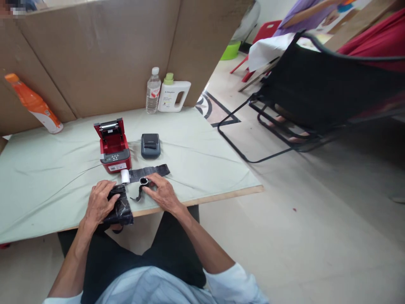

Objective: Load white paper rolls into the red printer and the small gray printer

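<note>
The left forearm (77,255) slants up and inward from the lower left, and the left hand (101,202) lies palm down at the near edge of the worktop (202,156), on a crumpled black film strip (122,207) that overhangs that edge. Its thumb points to the right, apart from the forward-reaching fingers; whether they pinch the film, I cannot tell. The right forearm (202,238) angles in from the lower right, wrist just over the edge, with the right hand (164,193) turned leftward. Its thumb and index finger close on the side of a small dark-wound roll (144,181), whose loose tail curls down toward the worktop. Beyond the hands, a dark flat strip (152,171) lies beside a white roll (125,176), just in front of a red label printer (116,147) with its lid raised. A dark portable printer (150,145) sits to the red one's right.
</note>
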Demonstrator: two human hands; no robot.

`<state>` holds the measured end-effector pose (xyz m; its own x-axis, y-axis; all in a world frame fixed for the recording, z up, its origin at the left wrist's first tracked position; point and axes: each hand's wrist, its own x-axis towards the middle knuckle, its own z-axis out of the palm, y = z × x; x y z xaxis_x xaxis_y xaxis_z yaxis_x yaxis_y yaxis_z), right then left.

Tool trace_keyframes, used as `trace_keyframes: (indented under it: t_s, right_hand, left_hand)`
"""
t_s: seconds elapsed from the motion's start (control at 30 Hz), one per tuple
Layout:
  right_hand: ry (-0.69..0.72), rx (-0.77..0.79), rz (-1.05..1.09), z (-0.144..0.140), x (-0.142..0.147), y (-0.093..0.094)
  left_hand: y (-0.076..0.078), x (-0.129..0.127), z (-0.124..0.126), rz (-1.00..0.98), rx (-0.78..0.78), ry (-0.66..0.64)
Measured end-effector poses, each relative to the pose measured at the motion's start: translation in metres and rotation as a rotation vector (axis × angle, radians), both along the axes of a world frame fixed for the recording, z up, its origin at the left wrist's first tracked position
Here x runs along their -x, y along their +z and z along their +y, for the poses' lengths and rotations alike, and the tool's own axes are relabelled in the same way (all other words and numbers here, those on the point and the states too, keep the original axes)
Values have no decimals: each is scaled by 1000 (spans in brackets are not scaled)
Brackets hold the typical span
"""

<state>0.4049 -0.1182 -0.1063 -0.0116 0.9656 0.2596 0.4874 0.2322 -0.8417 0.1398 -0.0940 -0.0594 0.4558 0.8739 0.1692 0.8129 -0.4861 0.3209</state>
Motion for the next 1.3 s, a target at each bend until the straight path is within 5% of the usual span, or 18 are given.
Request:
trace_keyframes:
  t_s: [0.4, 0.7, 1.3]
  right_hand:
    - [24, 22, 11, 3, 7, -5]
    - [30, 27, 31, 0, 5, -8]
    - [6, 10, 23, 2, 4, -11]
  left_hand:
    - [-7, 37, -3, -93, 6, 52]
    - [-10, 78, 0, -215, 186, -13]
    - [-13, 71, 10, -151, 157, -10]
